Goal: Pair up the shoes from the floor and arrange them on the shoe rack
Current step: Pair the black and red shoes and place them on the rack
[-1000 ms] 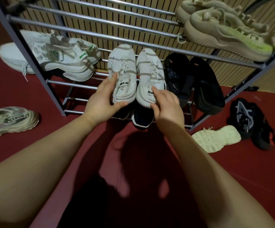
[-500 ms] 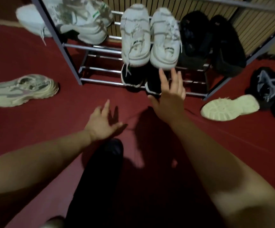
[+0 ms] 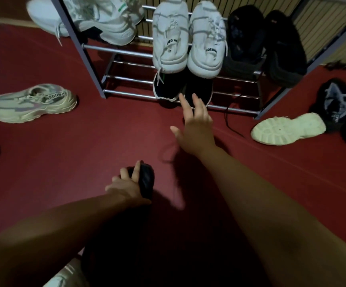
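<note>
A cream sneaker (image 3: 29,104) lies on its side on the red floor (image 3: 85,141), well left of the shoe rack (image 3: 116,51). White sneakers with green trim (image 3: 97,19) sit at the rack's left end. Low in the middle, the left hand (image 3: 126,186) curls its fingers round a black shoe (image 3: 146,181) on the floor. A white pair (image 3: 170,38) stands side by side on the rack, above a dark pair (image 3: 168,85) on the bottom rails. The right hand (image 3: 197,127) is spread wide and holds nothing, its fingertips near that dark pair. A black pair (image 3: 248,40) sits at the rack's right end. On the floor to the right, an upturned cream shoe (image 3: 288,128) touches a black and grey shoe (image 3: 335,100).
</note>
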Action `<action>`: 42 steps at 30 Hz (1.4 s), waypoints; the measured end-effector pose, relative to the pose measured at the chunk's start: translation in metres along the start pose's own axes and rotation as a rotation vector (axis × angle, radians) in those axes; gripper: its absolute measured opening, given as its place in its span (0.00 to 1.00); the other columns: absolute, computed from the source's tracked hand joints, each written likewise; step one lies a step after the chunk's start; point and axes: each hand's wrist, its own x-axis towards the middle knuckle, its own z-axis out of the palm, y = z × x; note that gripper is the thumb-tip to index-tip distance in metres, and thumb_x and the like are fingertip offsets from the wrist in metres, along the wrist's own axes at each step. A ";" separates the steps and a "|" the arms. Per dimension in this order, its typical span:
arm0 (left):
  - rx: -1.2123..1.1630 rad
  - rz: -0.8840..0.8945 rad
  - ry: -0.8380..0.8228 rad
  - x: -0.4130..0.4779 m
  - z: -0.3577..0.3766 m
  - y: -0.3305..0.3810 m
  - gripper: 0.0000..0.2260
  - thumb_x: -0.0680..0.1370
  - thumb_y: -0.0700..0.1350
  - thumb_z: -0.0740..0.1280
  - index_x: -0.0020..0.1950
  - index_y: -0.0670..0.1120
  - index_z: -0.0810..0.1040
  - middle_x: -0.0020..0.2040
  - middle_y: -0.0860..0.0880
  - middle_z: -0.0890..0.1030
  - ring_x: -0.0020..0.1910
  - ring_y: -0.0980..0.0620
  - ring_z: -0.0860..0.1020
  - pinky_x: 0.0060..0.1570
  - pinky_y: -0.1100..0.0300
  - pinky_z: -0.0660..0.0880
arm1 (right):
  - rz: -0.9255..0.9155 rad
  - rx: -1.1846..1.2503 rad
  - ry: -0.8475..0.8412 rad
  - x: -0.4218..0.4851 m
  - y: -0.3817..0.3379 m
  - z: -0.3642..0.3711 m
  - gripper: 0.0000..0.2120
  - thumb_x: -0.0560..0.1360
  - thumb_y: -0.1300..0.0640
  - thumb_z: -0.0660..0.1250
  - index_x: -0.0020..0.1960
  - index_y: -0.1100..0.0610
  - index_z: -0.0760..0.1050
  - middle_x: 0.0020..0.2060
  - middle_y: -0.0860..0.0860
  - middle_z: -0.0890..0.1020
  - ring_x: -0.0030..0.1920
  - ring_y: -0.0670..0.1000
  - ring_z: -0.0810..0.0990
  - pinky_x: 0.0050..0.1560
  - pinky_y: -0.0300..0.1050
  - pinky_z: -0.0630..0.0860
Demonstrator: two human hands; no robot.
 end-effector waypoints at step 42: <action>-1.394 0.056 -0.209 0.024 -0.101 -0.026 0.22 0.76 0.53 0.67 0.65 0.58 0.60 0.61 0.43 0.76 0.58 0.41 0.76 0.52 0.40 0.75 | 0.855 1.539 -0.559 -0.050 0.064 -0.017 0.16 0.71 0.68 0.62 0.59 0.64 0.71 0.44 0.59 0.84 0.42 0.58 0.85 0.37 0.42 0.81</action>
